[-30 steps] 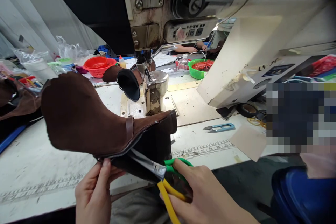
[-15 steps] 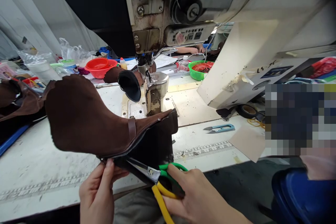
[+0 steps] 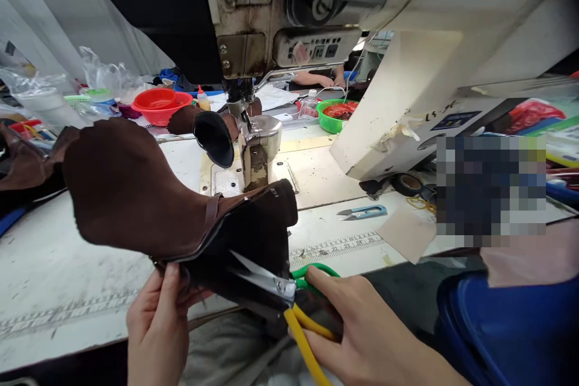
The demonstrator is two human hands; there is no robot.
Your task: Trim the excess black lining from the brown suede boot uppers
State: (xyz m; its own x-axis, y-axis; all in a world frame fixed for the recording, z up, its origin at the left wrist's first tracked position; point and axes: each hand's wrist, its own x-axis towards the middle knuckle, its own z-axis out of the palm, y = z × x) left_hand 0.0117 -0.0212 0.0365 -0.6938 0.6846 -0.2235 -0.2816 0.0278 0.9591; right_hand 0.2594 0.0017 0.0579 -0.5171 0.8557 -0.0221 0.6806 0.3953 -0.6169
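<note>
I hold a brown suede boot upper (image 3: pixel 136 193) with a dark lining above the table's front edge. My left hand (image 3: pixel 156 325) pinches its lower edge near the zipper seam. My right hand (image 3: pixel 357 332) grips scissors (image 3: pixel 289 295) with green and yellow handles. Their blades are parted and point left against the dark lining at the bottom of the upper.
A post-bed sewing machine (image 3: pixel 253 151) stands behind the upper on the white table (image 3: pixel 67 265). Blue thread snips (image 3: pixel 362 212) and a brown card piece (image 3: pixel 404 234) lie to the right. Red (image 3: pixel 160 105) and green baskets (image 3: pixel 335 116) sit at the back. More brown leather (image 3: pixel 22 163) lies at left.
The scissors have slid a little along the lining's lower edge and their blades have parted wider. The upper has dropped slightly and shifted left. My left hand keeps its pinch.
</note>
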